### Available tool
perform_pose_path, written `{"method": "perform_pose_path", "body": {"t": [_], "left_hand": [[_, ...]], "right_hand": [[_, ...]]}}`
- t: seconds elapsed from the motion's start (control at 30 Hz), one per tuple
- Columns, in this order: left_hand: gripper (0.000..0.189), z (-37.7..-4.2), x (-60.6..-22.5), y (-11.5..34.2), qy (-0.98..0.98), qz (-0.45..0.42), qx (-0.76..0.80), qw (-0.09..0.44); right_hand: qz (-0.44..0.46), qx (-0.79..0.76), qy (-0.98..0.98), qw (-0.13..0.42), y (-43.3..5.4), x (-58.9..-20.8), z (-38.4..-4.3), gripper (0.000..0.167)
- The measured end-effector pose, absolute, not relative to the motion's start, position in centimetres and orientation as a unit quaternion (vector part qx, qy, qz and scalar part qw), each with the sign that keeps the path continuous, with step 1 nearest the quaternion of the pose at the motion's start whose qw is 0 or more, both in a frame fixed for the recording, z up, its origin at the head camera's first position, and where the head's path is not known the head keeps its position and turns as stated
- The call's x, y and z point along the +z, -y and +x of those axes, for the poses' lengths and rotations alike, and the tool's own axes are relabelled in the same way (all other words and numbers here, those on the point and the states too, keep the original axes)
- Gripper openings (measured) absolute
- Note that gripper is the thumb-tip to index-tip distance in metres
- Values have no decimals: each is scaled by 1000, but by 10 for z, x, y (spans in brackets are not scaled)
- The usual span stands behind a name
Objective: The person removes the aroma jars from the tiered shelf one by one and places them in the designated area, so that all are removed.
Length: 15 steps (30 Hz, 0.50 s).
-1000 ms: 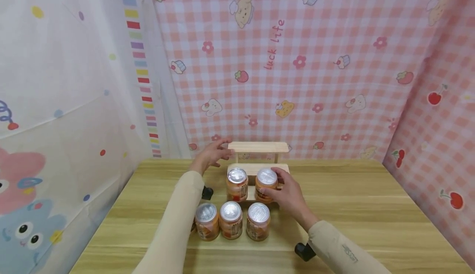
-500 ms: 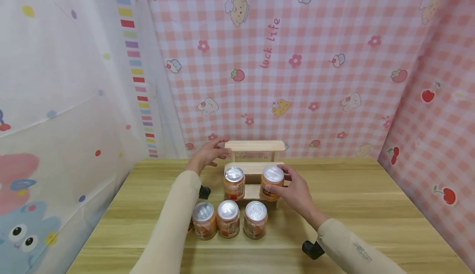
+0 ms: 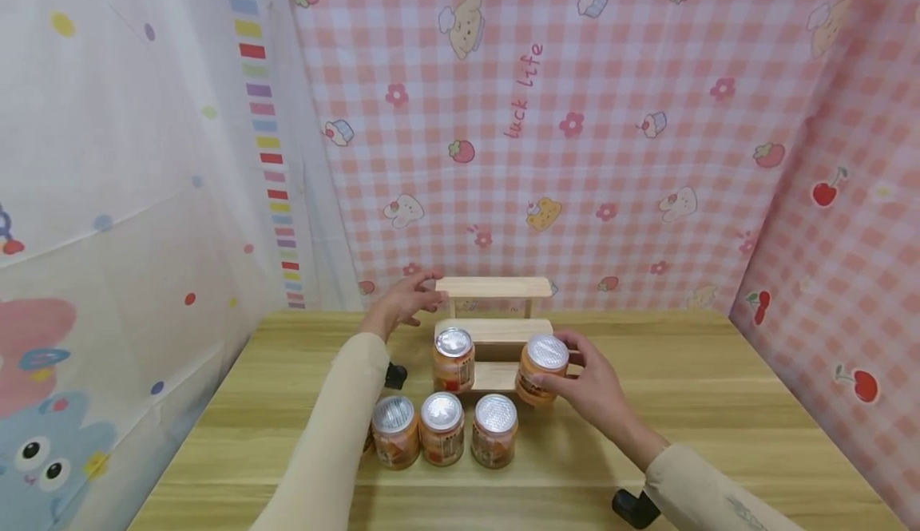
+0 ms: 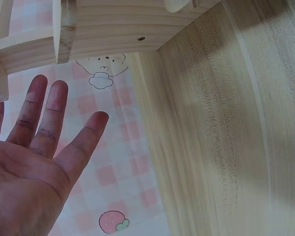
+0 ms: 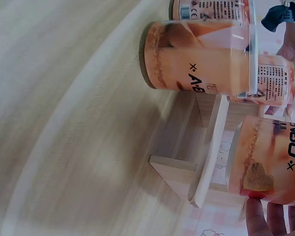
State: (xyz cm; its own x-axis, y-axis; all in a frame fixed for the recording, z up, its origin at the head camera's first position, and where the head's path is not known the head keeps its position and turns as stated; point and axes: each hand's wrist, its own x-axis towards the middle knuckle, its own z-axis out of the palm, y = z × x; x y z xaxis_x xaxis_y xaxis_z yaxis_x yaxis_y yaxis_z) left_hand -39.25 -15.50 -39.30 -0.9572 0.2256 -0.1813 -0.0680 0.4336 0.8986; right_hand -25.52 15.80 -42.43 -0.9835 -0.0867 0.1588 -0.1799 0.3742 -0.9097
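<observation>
My right hand [image 3: 592, 383] grips an orange can [image 3: 537, 383] with a silver lid, at the right end of the wooden rack's lowest shelf [image 3: 496, 375]. In the right wrist view, a gap shows between this can [image 5: 270, 157] and the shelf. My left hand [image 3: 406, 301] is at the left end of the top shelf [image 3: 496, 287]; its fingers are extended in the left wrist view, and I cannot tell whether they touch the wood. A similar can [image 3: 454, 363] stands on the lowest shelf's left side.
Several matching cans [image 3: 494, 435] stand in a row on the wooden table [image 3: 690, 427] before the rack; one at the left is mostly hidden by my left sleeve. Black objects [image 3: 632, 507] sit by my forearms. A checked cloth [image 3: 625, 164] hangs behind.
My right hand has moved the can to the right and a little nearer to me. The left hand and the other cans stay where they were.
</observation>
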Motion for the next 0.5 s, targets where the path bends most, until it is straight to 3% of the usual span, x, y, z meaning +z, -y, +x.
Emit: {"method": "perform_pose_path", "body": {"t": [0.5], "left_hand": [[53,-393,-396,156,-837,50,529,133]], "right_hand": [[99,566,818,18,-177,-446,-229,66]]}}
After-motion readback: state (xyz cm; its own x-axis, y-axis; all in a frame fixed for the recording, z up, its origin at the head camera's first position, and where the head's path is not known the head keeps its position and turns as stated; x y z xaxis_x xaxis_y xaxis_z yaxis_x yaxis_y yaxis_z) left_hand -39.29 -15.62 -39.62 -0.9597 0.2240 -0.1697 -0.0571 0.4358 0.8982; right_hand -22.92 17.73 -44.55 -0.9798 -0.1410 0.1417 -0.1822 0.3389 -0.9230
